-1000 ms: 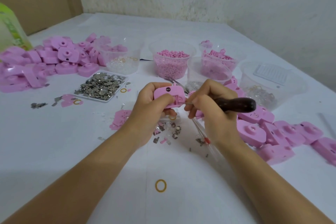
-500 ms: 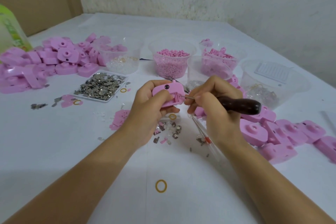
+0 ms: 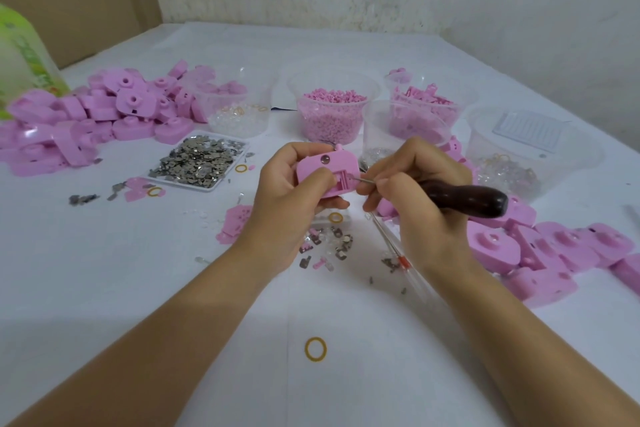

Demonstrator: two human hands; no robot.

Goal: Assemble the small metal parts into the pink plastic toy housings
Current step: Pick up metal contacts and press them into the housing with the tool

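Nearest, a lone yellow rubber ring [image 3: 315, 349] on the white table [image 3: 104, 270]. Just beyond, loose small grey metal parts [image 3: 337, 243] w/ a few pink bits, right below the hands. L hand [image 3: 287, 198] grips the pink plastic camera-shaped housing [image 3: 325, 172] up off the table, thumb pressed on its face, fingers curled behind. R hand [image 3: 415, 191] pinches the dark wooden-handled awl [image 3: 464, 199] close to its thin steel tip, which sits at the slot in the housing's lower R. Prob. seating a metal part: brace hands together, push along the slot, light force so the tip can't skid into the L thumb. Further back: shallow white tray [image 3: 211, 186] heaped w/ metal parts; near-empty clear front cup [image 3: 391, 121]; clear cup w/ clear bits + yellow rings [image 3: 235, 87]; clear cup of pink pellets [image 3: 332, 76]; clear cup of pink clips [image 3: 460, 94]; big clear tub [image 3: 581, 163] w/ rings + a white ribbed piece. Pink housing piles [image 3: 86, 118] flank both sides.
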